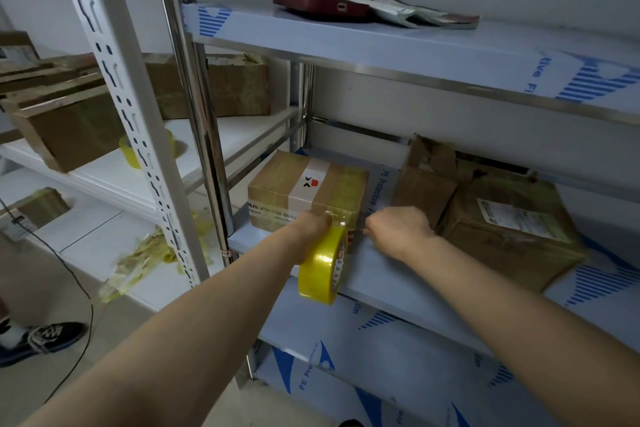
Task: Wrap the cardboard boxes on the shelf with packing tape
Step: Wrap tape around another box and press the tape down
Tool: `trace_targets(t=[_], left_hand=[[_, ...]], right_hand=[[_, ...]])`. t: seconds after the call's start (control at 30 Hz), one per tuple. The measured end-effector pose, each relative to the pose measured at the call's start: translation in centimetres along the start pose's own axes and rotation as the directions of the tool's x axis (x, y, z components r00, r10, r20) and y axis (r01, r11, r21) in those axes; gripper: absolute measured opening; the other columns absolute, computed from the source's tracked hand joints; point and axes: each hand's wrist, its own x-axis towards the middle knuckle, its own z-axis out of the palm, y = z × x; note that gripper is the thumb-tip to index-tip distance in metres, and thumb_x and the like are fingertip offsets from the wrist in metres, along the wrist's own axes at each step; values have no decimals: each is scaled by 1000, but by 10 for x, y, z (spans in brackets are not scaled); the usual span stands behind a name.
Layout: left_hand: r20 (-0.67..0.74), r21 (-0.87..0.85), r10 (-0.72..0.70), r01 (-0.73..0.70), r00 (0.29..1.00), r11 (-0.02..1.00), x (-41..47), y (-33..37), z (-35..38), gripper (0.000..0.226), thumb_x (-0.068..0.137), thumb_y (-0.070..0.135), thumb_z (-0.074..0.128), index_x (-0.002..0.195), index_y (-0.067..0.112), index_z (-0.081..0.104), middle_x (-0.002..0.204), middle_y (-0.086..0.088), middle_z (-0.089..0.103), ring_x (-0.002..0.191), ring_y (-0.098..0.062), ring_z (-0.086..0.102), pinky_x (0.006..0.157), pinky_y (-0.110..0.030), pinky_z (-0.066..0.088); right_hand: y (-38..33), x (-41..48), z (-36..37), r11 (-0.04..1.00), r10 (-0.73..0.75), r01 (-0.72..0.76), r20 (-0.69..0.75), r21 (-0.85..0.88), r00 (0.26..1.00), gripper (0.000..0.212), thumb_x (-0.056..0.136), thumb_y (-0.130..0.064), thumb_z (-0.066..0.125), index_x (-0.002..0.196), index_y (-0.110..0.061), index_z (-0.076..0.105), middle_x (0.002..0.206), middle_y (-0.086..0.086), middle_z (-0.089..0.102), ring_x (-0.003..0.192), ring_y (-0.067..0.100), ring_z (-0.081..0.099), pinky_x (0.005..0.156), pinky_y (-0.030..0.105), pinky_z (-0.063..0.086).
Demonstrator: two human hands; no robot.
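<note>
Head view, entries listed left to right.

1. Left of frame: a neighbouring white rack with other cardboard boxes (69, 128), a spare yellow roll (130, 152) and, lower down, a heap of tape scraps (145, 260). None of these is needed for this step.
2. Centre: the small cardboard box (304, 191) sits near the front edge of the film-covered metal shelf (398, 274). Glossy tape already covers its top and front, and a white printed band crosses it.
3. Centre: your left hand (311, 222) is against the box's front face and grips the tape roll (323, 267), which hangs below the hand across the shelf edge.
4. Just right of centre: your right hand (398, 229) has its fingers curled tight at the box's lower right front corner. Whether it pinches the tape end or a tool cannot be told.
5. Right: a larger cardboard box (509, 229) with ragged flaps and a label on top stands apart from the small one. It looks like the next one due.

Handling note: you appear to be finishing a strip on the front face.
- Keep the tape taut between roll and box.
- Hold the roll square to the box edge so the strip lies flat.
- Press the strip down before parting it.
- Steady the box, which probably slides easily on the film.
</note>
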Motion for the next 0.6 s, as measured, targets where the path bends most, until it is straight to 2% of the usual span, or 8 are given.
trace_targets(t=[0.07,0.13,0.23,0.33,0.4,0.47,0.53,0.6], left_hand=[[-1,-5,-10,10,1000,1000,3,-2,0,35,99,29,43,126,7,48,118,-16,55,103,-31,55,95,-43,47],[-2,1,-7,7,1000,1000,1,-3,0,42,99,32,44,133,7,45,118,-14,55,102,-30,55,92,-41,48],[-12,0,-8,8,1000,1000,-2,-3,-1,42,101,30,42,134,5,42,110,-12,51,90,-25,52,83,-37,44],[-22,18,-14,14,1000,1000,-2,-2,-1,41,101,27,42,135,4,42,101,-10,50,79,-20,50,80,-35,42],[-32,34,-17,18,999,999,-3,-1,0,41,101,27,41,135,4,42,103,-11,49,80,-21,49,80,-35,41],[-26,43,-24,25,999,999,-3,-1,0,40,101,27,41,134,3,42,106,-12,49,85,-23,50,80,-36,42],[-31,47,-22,24,999,999,-3,-1,1,40,101,26,41,134,3,42,109,-12,48,92,-25,50,82,-36,42],[-43,46,-13,15,999,999,-3,-1,2,39,101,24,41,134,4,42,109,-11,48,92,-24,49,80,-34,41]], right_hand=[[15,-5,11,976,90,-103,77,193,993,24,95,-33,47,95,-17,66,90,7,59,86,26,58,65,28,41],[33,-8,32,919,141,-200,190,341,972,21,89,-33,52,90,-18,67,90,4,63,86,24,58,67,28,44],[50,-13,70,842,121,-255,293,475,948,26,87,-18,56,108,-17,71,110,3,68,101,23,61,82,29,47],[55,-18,99,755,139,-271,259,597,956,30,90,-16,59,119,-14,66,120,6,66,111,22,59,86,27,44],[55,-20,108,688,172,-297,249,662,953,34,89,-15,64,123,-13,64,122,6,65,111,21,59,89,26,45],[52,-20,107,714,178,-296,245,634,953,27,89,-19,65,115,-12,67,115,8,66,106,24,60,84,28,46],[47,-16,89,777,210,-233,108,585,972,19,94,-25,56,92,-10,66,93,10,62,94,30,61,70,31,42],[36,-5,63,766,261,-87,-184,637,948,25,98,-22,49,94,-7,68,91,13,60,90,32,60,70,36,43]])
